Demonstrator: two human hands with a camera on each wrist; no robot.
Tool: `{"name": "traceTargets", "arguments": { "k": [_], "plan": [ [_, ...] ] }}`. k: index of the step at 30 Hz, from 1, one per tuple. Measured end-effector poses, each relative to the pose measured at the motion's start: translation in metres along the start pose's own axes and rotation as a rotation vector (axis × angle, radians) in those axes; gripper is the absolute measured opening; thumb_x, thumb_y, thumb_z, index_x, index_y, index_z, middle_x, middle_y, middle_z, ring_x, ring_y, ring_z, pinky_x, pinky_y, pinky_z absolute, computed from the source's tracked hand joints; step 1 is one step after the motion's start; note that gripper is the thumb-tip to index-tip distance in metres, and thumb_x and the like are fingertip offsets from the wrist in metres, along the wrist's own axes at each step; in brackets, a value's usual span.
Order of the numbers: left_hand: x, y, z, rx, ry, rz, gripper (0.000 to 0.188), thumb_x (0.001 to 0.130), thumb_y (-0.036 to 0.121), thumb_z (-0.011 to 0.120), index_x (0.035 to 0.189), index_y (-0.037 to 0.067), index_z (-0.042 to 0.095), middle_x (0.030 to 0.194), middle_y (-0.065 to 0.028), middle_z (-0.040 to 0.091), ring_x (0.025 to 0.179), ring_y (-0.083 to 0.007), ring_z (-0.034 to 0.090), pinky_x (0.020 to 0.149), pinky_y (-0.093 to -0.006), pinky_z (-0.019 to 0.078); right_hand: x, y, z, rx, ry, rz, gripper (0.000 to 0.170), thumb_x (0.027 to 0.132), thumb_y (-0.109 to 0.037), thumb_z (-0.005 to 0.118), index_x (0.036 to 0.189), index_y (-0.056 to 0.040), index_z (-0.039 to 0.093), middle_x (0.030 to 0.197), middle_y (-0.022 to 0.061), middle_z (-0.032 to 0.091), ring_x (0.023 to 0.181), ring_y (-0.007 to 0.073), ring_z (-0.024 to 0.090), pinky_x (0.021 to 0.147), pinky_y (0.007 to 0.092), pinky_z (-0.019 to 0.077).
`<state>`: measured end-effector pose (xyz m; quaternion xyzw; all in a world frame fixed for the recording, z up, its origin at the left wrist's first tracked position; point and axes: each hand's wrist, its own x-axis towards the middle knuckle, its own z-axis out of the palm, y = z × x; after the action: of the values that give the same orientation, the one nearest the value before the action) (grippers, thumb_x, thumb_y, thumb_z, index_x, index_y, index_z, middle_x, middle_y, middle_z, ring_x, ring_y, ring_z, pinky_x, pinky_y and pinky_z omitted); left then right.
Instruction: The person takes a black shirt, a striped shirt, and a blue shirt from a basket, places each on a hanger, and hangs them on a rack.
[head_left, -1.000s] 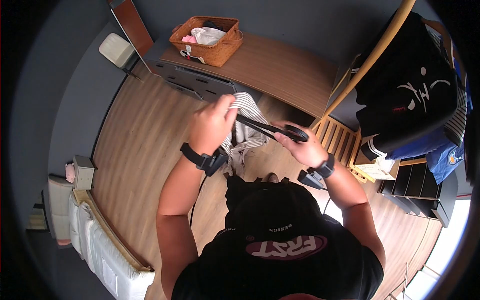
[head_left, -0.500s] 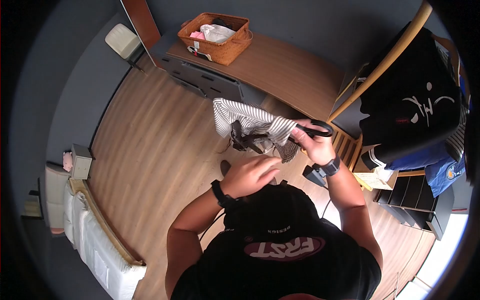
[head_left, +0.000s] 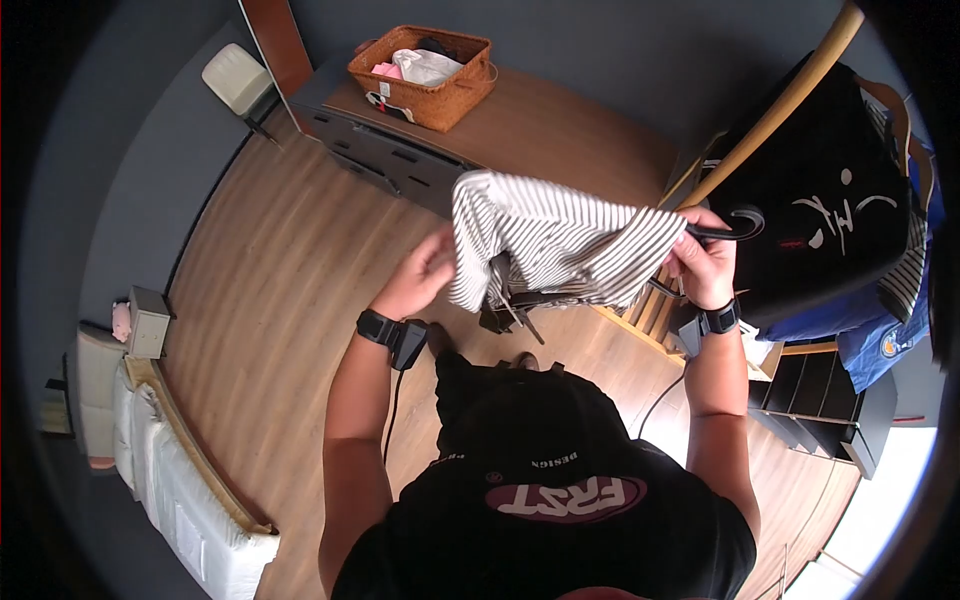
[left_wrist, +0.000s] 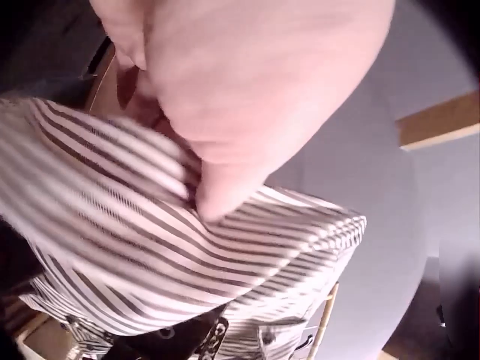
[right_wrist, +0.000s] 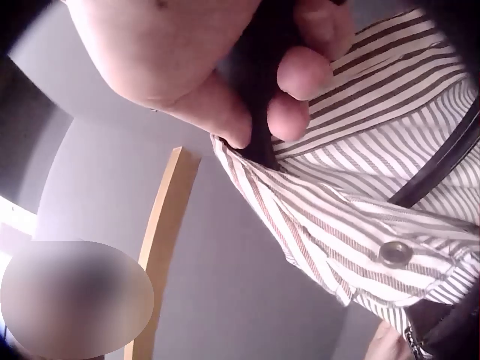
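Note:
A brown-and-white striped shirt [head_left: 560, 235] hangs on a black clothes hanger [head_left: 745, 224] in front of the person. The right hand [head_left: 708, 262] grips the hanger just below its hook, where the collar meets it; in the right wrist view the thumb and fingers close round the black neck. One hanger arm [right_wrist: 442, 161] runs inside the shirt, and a round button [right_wrist: 396, 253] shows on the front. At the shirt's other end is the left hand [head_left: 420, 275], fingers extended beside the fabric edge. Its thumb [left_wrist: 225, 187] overlaps the stripes in the left wrist view. Dark straps dangle below the shirt.
A woven basket [head_left: 430, 95] with clothes stands on a brown wooden cabinet [head_left: 570, 125]. To the right, a wooden rack [head_left: 780, 105] bears a black garment [head_left: 800, 220] and blue ones. A white-covered bed [head_left: 180, 480] lies at lower left, a white chair [head_left: 237, 80] at upper left.
The right hand has carried the hanger and shirt to the right, and the shirt is spread wider. The left hand left the shirt, dropped near the body, then rose to the shirt's left edge.

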<state>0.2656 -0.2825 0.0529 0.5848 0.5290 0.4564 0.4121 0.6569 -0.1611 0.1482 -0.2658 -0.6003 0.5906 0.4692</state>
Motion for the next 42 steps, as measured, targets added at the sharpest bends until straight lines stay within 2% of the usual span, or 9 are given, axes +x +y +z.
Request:
{"name": "traceTargets", "arguments": {
  "k": [1,6,8,13,17,20,26,34,42],
  "plan": [
    [0.002,0.000,0.000,0.012,-0.075,-0.134,0.031,0.101,0.021,0.063,0.123,0.000,0.064,0.107,-0.0066,0.069,0.101,-0.0122,0.063,0.089,-0.0307,0.0501,0.001,-0.001,-0.001,-0.008,0.044,0.009,0.018,0.095,-0.013,0.070,0.103,0.0021,0.064,0.073,0.0057,0.067,0.055,0.0070,0.055,0.050,0.0190,0.0419],
    [0.004,0.039,-0.018,0.210,0.468,-0.187,0.023,0.095,0.022,0.071,0.092,-0.001,0.069,0.080,-0.0019,0.066,0.076,-0.0060,0.056,0.068,-0.0279,0.0481,0.007,-0.012,-0.012,-0.376,0.182,0.048,0.018,0.095,-0.014,0.071,0.102,0.0007,0.064,0.072,0.0019,0.065,0.057,0.0052,0.054,0.052,0.0198,0.0417],
    [0.008,0.049,-0.042,0.621,0.666,0.198,0.022,0.089,0.019,0.076,0.088,-0.001,0.068,0.077,-0.0126,0.060,0.070,-0.0261,0.062,0.064,-0.0354,0.0476,0.013,-0.011,-0.019,-0.511,0.167,-0.016,0.019,0.094,-0.015,0.072,0.101,0.0009,0.064,0.073,0.0012,0.065,0.059,0.0052,0.054,0.053,0.0204,0.0421],
    [0.010,0.108,-0.058,0.837,0.658,0.482,0.027,0.090,0.021,0.075,0.083,0.000,0.060,0.080,-0.0143,0.061,0.070,-0.0334,0.059,0.063,-0.0399,0.0459,0.025,-0.017,-0.017,-0.367,0.220,-0.083,0.017,0.096,-0.015,0.070,0.101,-0.0004,0.063,0.074,0.0023,0.065,0.059,0.0056,0.054,0.054,0.0210,0.0414],
    [-0.008,0.109,-0.055,0.721,0.606,-0.040,0.022,0.093,0.024,0.071,0.092,0.005,0.061,0.085,-0.0128,0.068,0.080,-0.0340,0.066,0.068,-0.0430,0.0490,0.032,-0.017,-0.013,-0.265,0.201,-0.111,0.014,0.096,-0.014,0.068,0.101,-0.0015,0.063,0.075,0.0019,0.065,0.059,0.0051,0.053,0.054,0.0205,0.0405],
    [-0.010,0.086,-0.062,0.804,0.663,-0.032,0.019,0.094,0.019,0.069,0.105,0.004,0.062,0.095,-0.0141,0.069,0.086,-0.0240,0.067,0.075,-0.0360,0.0506,0.033,-0.016,0.004,-0.248,0.165,-0.089,0.014,0.095,-0.012,0.070,0.100,-0.0012,0.063,0.076,0.0020,0.065,0.059,0.0054,0.054,0.053,0.0205,0.0410],
    [-0.001,0.121,-0.033,0.781,0.456,0.381,0.051,0.088,0.017,0.072,0.136,0.007,0.058,0.138,-0.0146,0.056,0.127,-0.0335,0.053,0.108,-0.0407,0.0408,0.031,-0.007,0.058,-0.307,-0.027,-0.038,0.014,0.090,-0.009,0.076,0.097,0.0005,0.069,0.078,0.0007,0.067,0.069,0.0067,0.060,0.062,0.0232,0.0486],
    [0.024,0.129,0.013,0.912,0.021,0.374,0.023,0.088,0.021,0.072,0.104,0.006,0.067,0.098,-0.0109,0.067,0.093,-0.0330,0.063,0.088,-0.0433,0.0461,0.022,0.008,0.089,-0.260,-0.210,0.126,0.028,0.089,-0.010,0.077,0.113,0.0013,0.069,0.095,0.0038,0.072,0.086,0.0083,0.066,0.075,0.0254,0.0548],
    [0.010,0.120,-0.015,0.918,0.226,0.467,0.018,0.088,0.020,0.072,0.098,0.006,0.065,0.090,-0.0093,0.066,0.087,-0.0316,0.062,0.080,-0.0411,0.0442,0.022,0.064,0.001,0.000,0.079,0.222,0.041,0.104,-0.037,0.056,0.128,-0.0051,0.062,0.110,0.0066,0.069,0.095,0.0143,0.064,0.091,0.0299,0.0507]
  ]
}}
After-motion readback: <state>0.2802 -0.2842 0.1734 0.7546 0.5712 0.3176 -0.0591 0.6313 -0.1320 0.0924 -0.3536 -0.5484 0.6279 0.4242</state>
